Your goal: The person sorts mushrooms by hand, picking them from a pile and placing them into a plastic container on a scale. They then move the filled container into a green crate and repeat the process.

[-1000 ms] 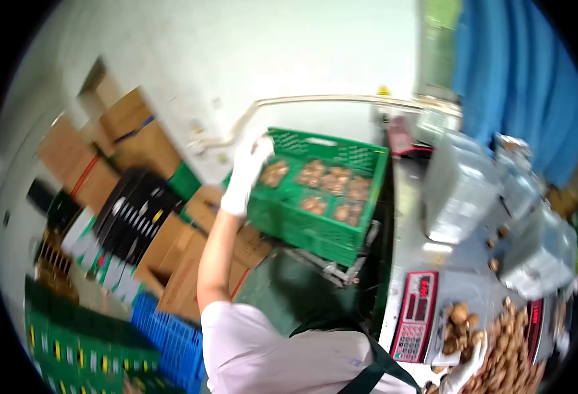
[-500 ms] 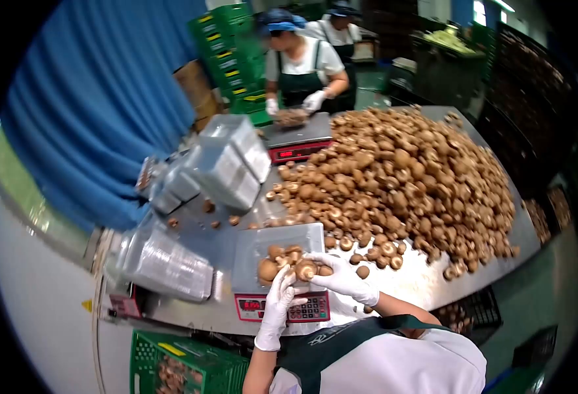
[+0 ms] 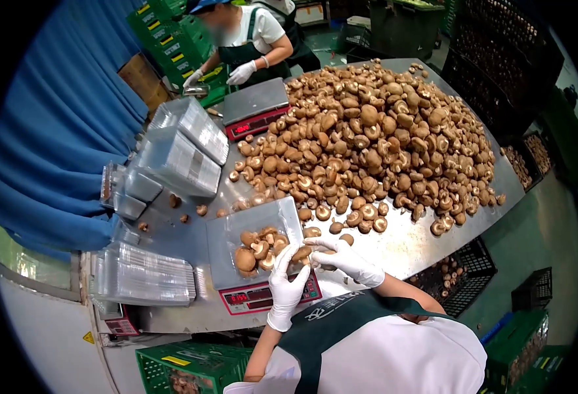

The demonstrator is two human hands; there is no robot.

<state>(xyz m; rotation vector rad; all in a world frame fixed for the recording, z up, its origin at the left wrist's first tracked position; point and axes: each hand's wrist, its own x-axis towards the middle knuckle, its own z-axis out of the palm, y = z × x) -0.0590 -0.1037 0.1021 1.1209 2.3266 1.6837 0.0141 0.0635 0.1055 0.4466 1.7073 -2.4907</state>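
A clear plastic tray [image 3: 281, 220] with several brown mushrooms [image 3: 260, 249] in it sits on a scale [image 3: 238, 299] with a red front and lit digits. My gloved left hand [image 3: 288, 289] is at the tray's near right corner, its fingers and thumb closed around a mushroom [image 3: 301, 253]. Close on its right, my gloved right hand [image 3: 349, 262] is curled, with its fingertips at that same mushroom. Another brown mushroom shows partly under the right fingers; the palm hides the rest.
A large mushroom heap [image 3: 381, 138] covers the right of the metal table [image 3: 427, 259]. Stacked clear trays [image 3: 148, 276] stand at left, with more trays [image 3: 180, 157] behind. A co-worker [image 3: 249, 39] stands beyond a second scale [image 3: 256, 102]. Green crates [image 3: 194, 364] are below.
The view has shifted, so the table sits lower and further left. The mushroom between my hands has turned and my hands are closer together. The co-worker's hands have moved left off the far scale.
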